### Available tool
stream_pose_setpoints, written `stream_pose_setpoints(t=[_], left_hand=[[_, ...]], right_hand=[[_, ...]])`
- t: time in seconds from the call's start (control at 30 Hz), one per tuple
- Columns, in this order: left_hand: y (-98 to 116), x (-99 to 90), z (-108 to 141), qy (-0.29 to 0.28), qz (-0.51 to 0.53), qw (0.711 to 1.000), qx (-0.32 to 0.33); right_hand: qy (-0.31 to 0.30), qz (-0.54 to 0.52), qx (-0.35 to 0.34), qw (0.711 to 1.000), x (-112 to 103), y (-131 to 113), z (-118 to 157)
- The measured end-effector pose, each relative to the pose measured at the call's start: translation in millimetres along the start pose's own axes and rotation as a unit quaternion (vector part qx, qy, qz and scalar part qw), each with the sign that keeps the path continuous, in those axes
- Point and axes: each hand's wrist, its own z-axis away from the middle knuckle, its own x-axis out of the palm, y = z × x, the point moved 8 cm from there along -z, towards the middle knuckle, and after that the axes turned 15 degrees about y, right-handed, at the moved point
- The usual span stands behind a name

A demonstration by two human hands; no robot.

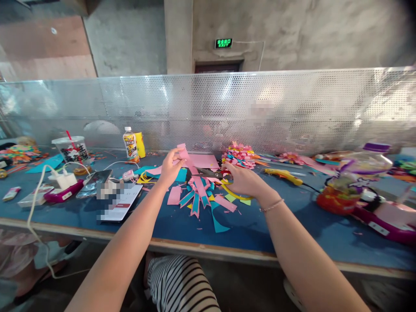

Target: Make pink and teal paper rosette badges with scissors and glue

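My left hand (173, 165) pinches the upper end of a pink paper strip (184, 152), which hangs down over the table. In my right hand (242, 178) is a pair of scissors (211, 173) with dark blades and red and yellow handles. The blades point left and meet or cross the strip; whether they are cutting cannot be told. Below both hands lies a pile of pink and blue paper strips with notched ends (195, 199). A loose pink piece (174, 195) and a curved blue scrap (219, 220) lie beside it. A pink sheet (204, 161) lies behind.
A phone (121, 203), a power strip (65, 190) with cables and a drink bottle (130, 145) stand left. Right are a yellow-handled tool (283, 176) and a jug of reddish contents (338, 197). A perforated metal screen (208, 108) rises behind. A pink paper cluster (238, 155) sits before it.
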Motion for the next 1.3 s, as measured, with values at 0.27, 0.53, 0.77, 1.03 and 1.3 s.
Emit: stream_pose_setpoints(t=[0.27,0.53,0.77,1.03,1.3], left_hand=[[5.8,5.0,3.4,-0.009,-0.025,0.999,0.018],[13.1,23.9,15.2,-0.086,-0.044,0.994,0.049],[12.8,23.7,14.3,-0.057,-0.021,0.998,0.02],[12.8,22.3,16.1,-0.077,-0.043,0.996,0.027],[11.0,23.2,18.6,-0.071,-0.012,0.997,-0.016]], right_hand=[[0.007,0.028,0.001,1.0,-3.5,3.1,-0.4],[-0.009,0.053,-0.017,0.998,6.1,-12.4,-1.9],[-0.018,0.104,-0.017,0.994,7.5,-9.1,-2.4],[-0.026,0.114,-0.04,0.992,11.9,-22.2,-1.5],[-0.018,0.106,-0.027,0.994,6.4,-32.4,0.1]])
